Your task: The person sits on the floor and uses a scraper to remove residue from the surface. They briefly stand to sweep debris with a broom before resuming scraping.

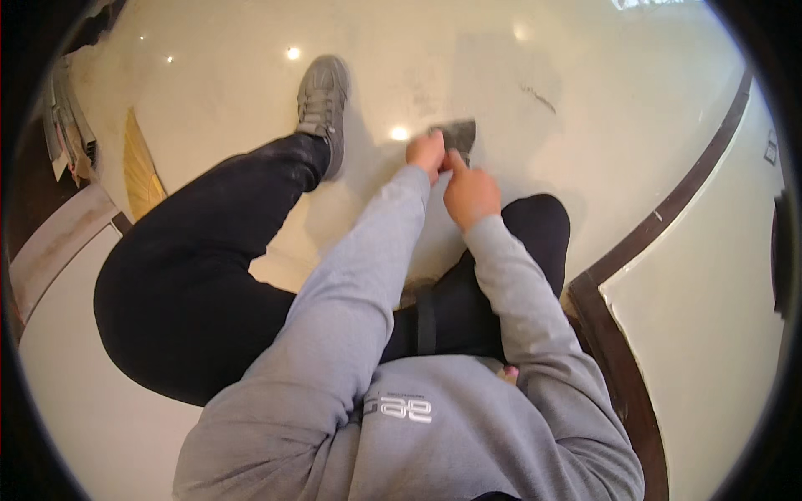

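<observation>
A putty knife (462, 134) with a wide dark-grey blade is held out low over the floor, between my two hands. My right hand (474, 193) closes around its handle end, the index finger stretched forward. The handle itself is hidden by that hand. Against the blade's left edge, my left hand (427, 154) is curled with its fingers gripping there. The fingertips of both hands meet beside the blade. Below the tool lies a glossy cream floor (388, 81) that reflects several lights.
My grey shoe (322, 100) is planted at the left, and my bent right knee (539, 219) is beside the right hand. A dark mark (539, 99) is on the floor. A dark baseboard (677, 206) curves along the right wall. At left are a yellow leaf-shaped piece (143, 172) and stacked flat material (66, 125).
</observation>
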`<state>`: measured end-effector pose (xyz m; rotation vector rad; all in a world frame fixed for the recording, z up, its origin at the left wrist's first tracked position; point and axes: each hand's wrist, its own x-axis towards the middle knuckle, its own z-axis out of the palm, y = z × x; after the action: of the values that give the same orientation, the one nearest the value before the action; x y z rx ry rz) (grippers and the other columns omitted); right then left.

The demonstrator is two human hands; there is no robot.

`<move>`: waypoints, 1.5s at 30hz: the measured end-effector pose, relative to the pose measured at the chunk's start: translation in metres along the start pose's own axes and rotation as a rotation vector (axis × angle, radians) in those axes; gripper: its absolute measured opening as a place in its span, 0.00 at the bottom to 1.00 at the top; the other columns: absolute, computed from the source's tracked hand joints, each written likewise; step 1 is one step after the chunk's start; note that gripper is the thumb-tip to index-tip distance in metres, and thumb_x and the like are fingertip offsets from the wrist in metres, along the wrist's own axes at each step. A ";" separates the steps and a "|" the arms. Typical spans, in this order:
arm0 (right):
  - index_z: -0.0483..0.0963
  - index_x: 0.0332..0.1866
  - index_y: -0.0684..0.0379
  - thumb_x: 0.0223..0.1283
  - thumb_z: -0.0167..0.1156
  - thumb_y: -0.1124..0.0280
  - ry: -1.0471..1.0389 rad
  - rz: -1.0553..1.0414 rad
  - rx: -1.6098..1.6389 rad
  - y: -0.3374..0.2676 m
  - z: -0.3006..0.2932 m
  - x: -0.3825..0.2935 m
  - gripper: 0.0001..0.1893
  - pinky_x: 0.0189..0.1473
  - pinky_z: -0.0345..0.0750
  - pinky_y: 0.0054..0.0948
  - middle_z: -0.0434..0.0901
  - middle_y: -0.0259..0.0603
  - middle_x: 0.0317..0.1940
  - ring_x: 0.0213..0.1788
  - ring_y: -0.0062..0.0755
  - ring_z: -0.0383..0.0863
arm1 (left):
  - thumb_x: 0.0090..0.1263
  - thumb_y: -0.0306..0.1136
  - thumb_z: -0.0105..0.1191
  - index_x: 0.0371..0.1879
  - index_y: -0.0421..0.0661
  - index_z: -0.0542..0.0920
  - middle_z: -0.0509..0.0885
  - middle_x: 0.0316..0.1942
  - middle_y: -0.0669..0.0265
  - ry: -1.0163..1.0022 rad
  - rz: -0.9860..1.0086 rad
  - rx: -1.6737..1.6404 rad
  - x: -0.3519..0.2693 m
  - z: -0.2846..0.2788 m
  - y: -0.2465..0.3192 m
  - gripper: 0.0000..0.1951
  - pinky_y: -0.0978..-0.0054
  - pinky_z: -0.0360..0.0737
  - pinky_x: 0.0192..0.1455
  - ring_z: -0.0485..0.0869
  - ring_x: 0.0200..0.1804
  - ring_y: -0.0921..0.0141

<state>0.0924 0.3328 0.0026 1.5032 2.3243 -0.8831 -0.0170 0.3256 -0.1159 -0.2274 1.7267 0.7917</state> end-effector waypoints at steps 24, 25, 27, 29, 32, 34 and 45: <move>0.74 0.62 0.40 0.65 0.52 0.67 -0.046 0.011 0.023 -0.009 -0.011 0.004 0.21 0.41 0.81 0.49 0.83 0.52 0.33 0.38 0.54 0.85 | 0.79 0.41 0.48 0.48 0.39 0.76 0.78 0.32 0.62 -0.008 0.066 -0.133 -0.005 -0.009 0.010 0.16 0.62 0.80 0.33 0.76 0.25 0.65; 0.74 0.62 0.41 0.65 0.52 0.67 -0.139 0.039 -0.026 -0.009 -0.010 0.005 0.20 0.41 0.81 0.49 0.83 0.52 0.33 0.38 0.54 0.85 | 0.79 0.42 0.47 0.47 0.39 0.76 0.78 0.31 0.62 0.010 -0.009 -0.095 -0.001 -0.008 0.008 0.16 0.62 0.80 0.33 0.76 0.25 0.65; 0.74 0.62 0.41 0.65 0.52 0.67 -0.042 0.027 0.012 -0.009 -0.008 0.007 0.20 0.41 0.81 0.49 0.83 0.52 0.34 0.38 0.55 0.85 | 0.79 0.44 0.46 0.46 0.40 0.76 0.77 0.31 0.62 0.019 -0.039 0.024 0.004 -0.007 0.006 0.17 0.62 0.79 0.33 0.76 0.26 0.65; 0.74 0.61 0.41 0.65 0.51 0.68 0.035 0.028 0.053 -0.008 -0.007 0.008 0.20 0.41 0.80 0.50 0.83 0.54 0.34 0.38 0.57 0.84 | 0.79 0.44 0.46 0.46 0.41 0.76 0.76 0.30 0.62 0.015 0.074 -0.048 0.003 -0.006 0.007 0.17 0.62 0.79 0.33 0.77 0.28 0.66; 0.75 0.59 0.42 0.64 0.51 0.69 -0.051 0.010 0.062 -0.006 -0.007 0.005 0.19 0.40 0.80 0.50 0.83 0.54 0.33 0.38 0.56 0.84 | 0.79 0.44 0.45 0.45 0.43 0.76 0.75 0.29 0.62 -0.018 0.008 -0.136 -0.007 -0.003 0.014 0.15 0.62 0.80 0.33 0.77 0.28 0.66; 0.76 0.58 0.43 0.64 0.51 0.69 -0.038 0.027 0.048 -0.006 -0.009 0.003 0.18 0.40 0.80 0.50 0.83 0.54 0.32 0.37 0.56 0.84 | 0.80 0.44 0.45 0.43 0.43 0.75 0.75 0.29 0.63 -0.014 -0.134 -0.167 -0.020 0.000 0.015 0.15 0.62 0.79 0.33 0.76 0.27 0.66; 0.77 0.54 0.55 0.65 0.49 0.71 -0.057 0.007 0.050 -0.016 -0.036 0.003 0.16 0.44 0.80 0.47 0.85 0.51 0.35 0.40 0.51 0.85 | 0.80 0.39 0.42 0.47 0.41 0.73 0.76 0.28 0.64 -0.075 -0.084 -0.156 -0.037 -0.004 0.027 0.13 0.65 0.79 0.31 0.77 0.27 0.68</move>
<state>0.0814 0.3520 0.0349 1.4844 2.2714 -0.9761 -0.0225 0.3346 -0.0707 -0.3692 1.5763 0.8632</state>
